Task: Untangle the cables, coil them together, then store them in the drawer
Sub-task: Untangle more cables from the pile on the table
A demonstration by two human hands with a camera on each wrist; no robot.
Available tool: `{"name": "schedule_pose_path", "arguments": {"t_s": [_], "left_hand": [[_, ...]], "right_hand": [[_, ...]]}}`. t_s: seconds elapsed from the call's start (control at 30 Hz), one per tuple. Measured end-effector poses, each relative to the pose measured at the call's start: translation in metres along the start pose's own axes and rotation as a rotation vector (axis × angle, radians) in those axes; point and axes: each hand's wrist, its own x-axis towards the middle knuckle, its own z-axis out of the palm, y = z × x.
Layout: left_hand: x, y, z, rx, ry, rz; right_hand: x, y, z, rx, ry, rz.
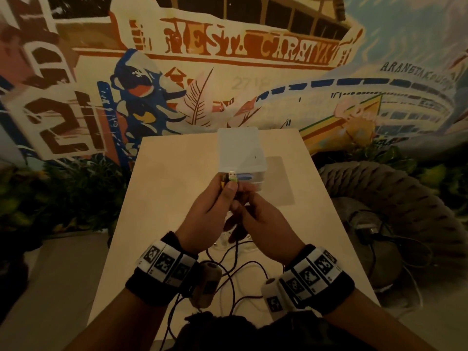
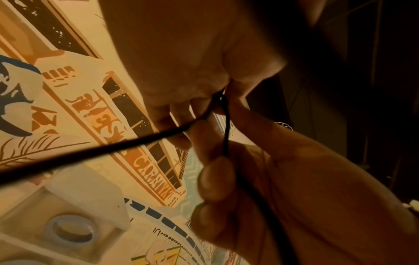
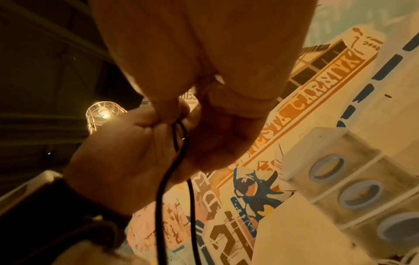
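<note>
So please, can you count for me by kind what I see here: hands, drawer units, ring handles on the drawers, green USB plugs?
Hands: 2, the left hand and the right hand
Drawer unit: 1
Ring handles: 3, in the right wrist view
Green USB plug: 1
Total: 7
The cables are too tangled to count.

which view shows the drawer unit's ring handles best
The right wrist view: the drawer unit shows three stacked fronts, each with a blue ring handle. The left wrist view shows one ring on its drawer unit. In the head view, the hands hide most of the front.
</note>
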Motion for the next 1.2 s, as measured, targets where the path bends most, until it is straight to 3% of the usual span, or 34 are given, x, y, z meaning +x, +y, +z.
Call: {"name": "schedule_pose_path", "arguments": {"t_s": [0.1, 0.23, 0.33, 0.4, 0.47, 0.6, 0.7, 0.77, 0.83, 0.93, 1.07, 1.2], "left_hand": [[0.002, 0.012, 0.004, -0.075, 0.071, -0.013], [0.010, 0.027, -0.005, -0.096, 0.113, 0.049], [0.014, 0.035, -0.020, -0.183, 0.168, 0.004], [0.015, 0.041, -0.032, -0.197, 0.222, 0.016], [0.012, 0.045, -0.047, -0.152, 0.286, 0.050], [0.002, 0.049, -0.078, -0.046, 0.438, 0.099], [-0.007, 0.048, -0.097, 0.191, 0.566, 0.110], [-0.013, 0.043, -0.101, 0.407, 0.501, 0.085], [-0.015, 0.039, -0.092, 0.551, 0.305, 0.087], [-0.009, 0.027, -0.064, 0.541, 0.127, 0.108], [0.006, 0.013, -0.044, 0.270, 0.098, 0.010], [0.014, 0.017, -0.038, 0.133, 0.185, -0.019]], "right_hand": [[0.002, 0.010, 0.011, -0.169, -0.115, -0.051], [0.008, 0.022, 0.022, -0.257, -0.106, -0.212], [0.008, 0.021, 0.008, -0.262, -0.222, -0.085], [0.000, 0.030, -0.008, -0.317, -0.369, 0.051], [-0.011, 0.045, -0.024, -0.376, -0.416, 0.129], [-0.037, 0.075, -0.063, -0.488, -0.334, 0.208], [-0.057, 0.090, -0.094, -0.528, -0.228, 0.265], [-0.065, 0.088, -0.105, -0.489, -0.162, 0.245], [-0.065, 0.074, -0.107, -0.455, -0.115, 0.178], [-0.056, 0.046, -0.099, -0.364, -0.055, 0.148], [-0.044, 0.017, -0.080, -0.302, -0.088, 0.049], [-0.036, 0.011, -0.056, -0.180, -0.141, 0.065]]}}
